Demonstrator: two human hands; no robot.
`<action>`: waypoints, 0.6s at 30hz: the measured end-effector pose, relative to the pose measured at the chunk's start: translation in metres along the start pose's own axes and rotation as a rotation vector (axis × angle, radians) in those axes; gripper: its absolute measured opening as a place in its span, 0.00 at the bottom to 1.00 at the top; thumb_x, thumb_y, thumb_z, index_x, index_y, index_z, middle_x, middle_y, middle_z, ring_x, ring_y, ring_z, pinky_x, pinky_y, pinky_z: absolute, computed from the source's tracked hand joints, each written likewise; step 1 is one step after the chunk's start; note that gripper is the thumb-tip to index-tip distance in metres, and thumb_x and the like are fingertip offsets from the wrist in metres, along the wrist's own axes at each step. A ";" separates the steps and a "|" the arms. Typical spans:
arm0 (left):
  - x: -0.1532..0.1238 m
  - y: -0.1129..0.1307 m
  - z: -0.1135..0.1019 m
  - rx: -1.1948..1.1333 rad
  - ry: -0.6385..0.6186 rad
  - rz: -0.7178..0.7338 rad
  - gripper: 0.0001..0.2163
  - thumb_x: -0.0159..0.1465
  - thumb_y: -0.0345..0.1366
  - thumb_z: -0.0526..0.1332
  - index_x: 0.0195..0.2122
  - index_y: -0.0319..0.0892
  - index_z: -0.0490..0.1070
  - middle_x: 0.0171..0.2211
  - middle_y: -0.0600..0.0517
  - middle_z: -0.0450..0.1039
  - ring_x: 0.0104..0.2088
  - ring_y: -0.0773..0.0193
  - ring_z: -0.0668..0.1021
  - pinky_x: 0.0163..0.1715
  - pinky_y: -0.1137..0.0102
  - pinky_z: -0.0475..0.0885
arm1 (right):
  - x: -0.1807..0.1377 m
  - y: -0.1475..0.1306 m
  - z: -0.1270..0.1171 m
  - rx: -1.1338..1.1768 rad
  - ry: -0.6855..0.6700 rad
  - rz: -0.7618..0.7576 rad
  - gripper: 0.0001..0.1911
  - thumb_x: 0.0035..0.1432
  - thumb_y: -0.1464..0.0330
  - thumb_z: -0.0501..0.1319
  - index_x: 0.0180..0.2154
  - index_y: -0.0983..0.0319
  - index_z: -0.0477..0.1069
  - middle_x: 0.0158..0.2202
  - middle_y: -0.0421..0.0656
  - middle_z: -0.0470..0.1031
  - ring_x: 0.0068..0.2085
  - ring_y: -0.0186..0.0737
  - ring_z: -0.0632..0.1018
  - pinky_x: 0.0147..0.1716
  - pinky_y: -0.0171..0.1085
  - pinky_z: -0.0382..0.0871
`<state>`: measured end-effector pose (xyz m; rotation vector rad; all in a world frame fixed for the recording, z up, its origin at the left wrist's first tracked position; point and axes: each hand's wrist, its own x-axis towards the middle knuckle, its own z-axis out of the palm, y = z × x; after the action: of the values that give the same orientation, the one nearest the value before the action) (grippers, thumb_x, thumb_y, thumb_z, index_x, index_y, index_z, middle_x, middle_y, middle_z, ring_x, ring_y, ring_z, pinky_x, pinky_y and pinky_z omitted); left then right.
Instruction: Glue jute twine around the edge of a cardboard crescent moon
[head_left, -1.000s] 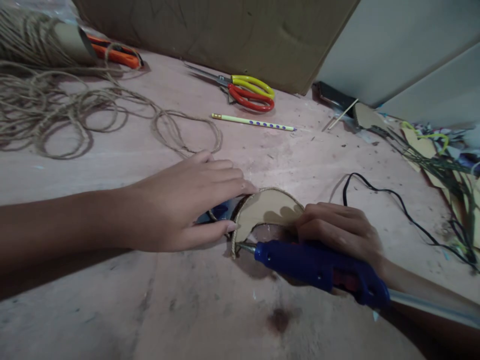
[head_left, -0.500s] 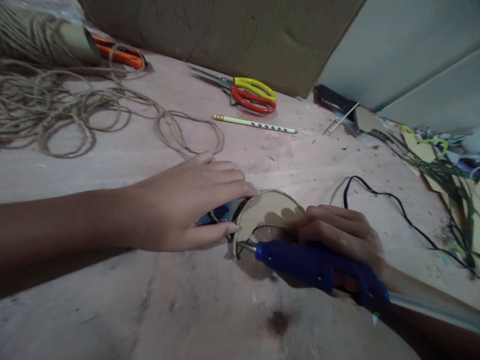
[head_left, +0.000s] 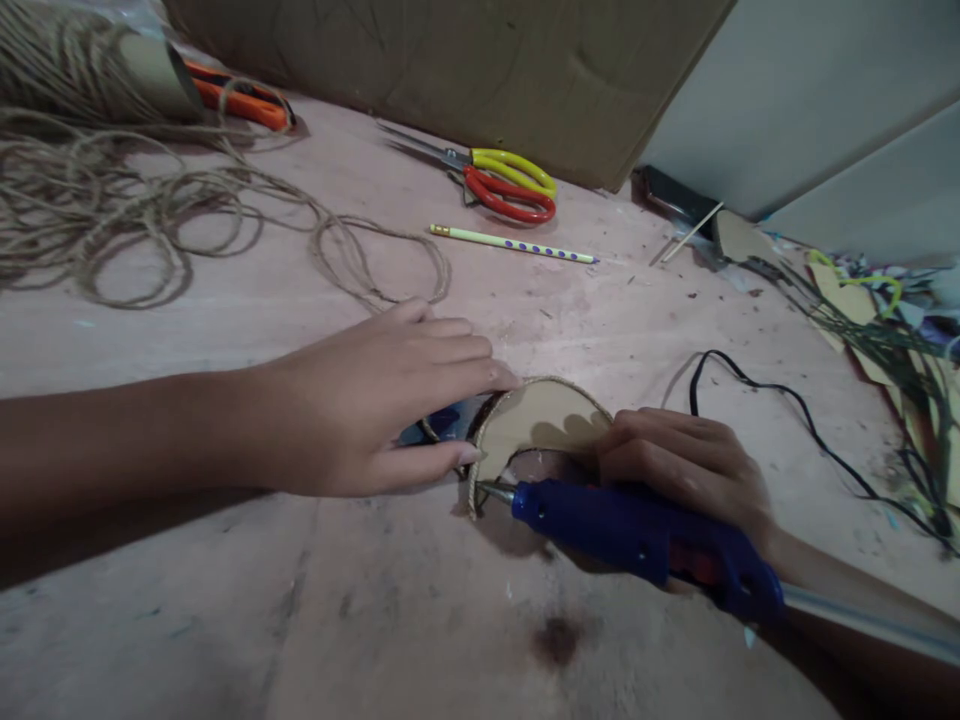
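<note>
A curved cardboard piece (head_left: 517, 415) lies in the middle of the table, with twine (head_left: 555, 380) running along its outer edge. My left hand (head_left: 375, 405) steadies its left side, thumb and index finger pressed at the edge. A dark blue object (head_left: 448, 422) shows partly beneath that hand. In my right hand (head_left: 686, 470) is a blue glue gun (head_left: 592, 520) with a clear glue stick (head_left: 847, 610) out of its back. The metal nozzle (head_left: 496, 491) points left, at or very near the piece's lower left end. The right fingertips reach the piece's right side.
Loose twine (head_left: 150, 220) spreads from a twine roll (head_left: 112, 75) beside an orange cutter (head_left: 247, 103). Scissors (head_left: 510, 185) and a pencil (head_left: 517, 245) lie beyond my hands. A cardboard sheet (head_left: 450, 70) stands behind. A black cord (head_left: 795, 405) and scraps (head_left: 885, 320) lie right.
Both hands, the cardboard piece and the glue gun keep nearly the same places. The view has shifted very slightly.
</note>
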<state>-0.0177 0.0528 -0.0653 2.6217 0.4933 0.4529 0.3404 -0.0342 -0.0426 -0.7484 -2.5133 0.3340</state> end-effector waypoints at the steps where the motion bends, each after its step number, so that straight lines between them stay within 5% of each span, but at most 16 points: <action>1: 0.000 0.000 0.000 -0.001 -0.002 -0.005 0.21 0.87 0.52 0.58 0.75 0.53 0.74 0.67 0.43 0.90 0.64 0.40 0.87 0.65 0.45 0.70 | 0.000 0.000 0.000 -0.001 -0.005 0.004 0.12 0.84 0.62 0.75 0.49 0.56 0.74 0.36 0.39 0.80 0.32 0.41 0.82 0.35 0.43 0.77; 14: -0.002 -0.001 0.000 0.007 0.021 0.028 0.20 0.86 0.49 0.61 0.74 0.53 0.74 0.66 0.44 0.90 0.63 0.40 0.87 0.64 0.48 0.70 | 0.003 0.001 0.001 0.015 0.022 -0.013 0.09 0.87 0.64 0.70 0.49 0.55 0.73 0.34 0.38 0.80 0.31 0.41 0.82 0.33 0.42 0.76; 18: -0.001 0.000 0.000 -0.015 -0.005 -0.012 0.22 0.83 0.49 0.63 0.75 0.53 0.76 0.67 0.43 0.90 0.64 0.38 0.86 0.67 0.45 0.70 | 0.006 -0.002 0.003 0.001 0.041 0.022 0.10 0.80 0.66 0.74 0.48 0.53 0.73 0.33 0.37 0.78 0.30 0.42 0.80 0.32 0.42 0.75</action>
<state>-0.0185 0.0528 -0.0654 2.6033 0.5012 0.4442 0.3341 -0.0327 -0.0420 -0.7750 -2.4680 0.3235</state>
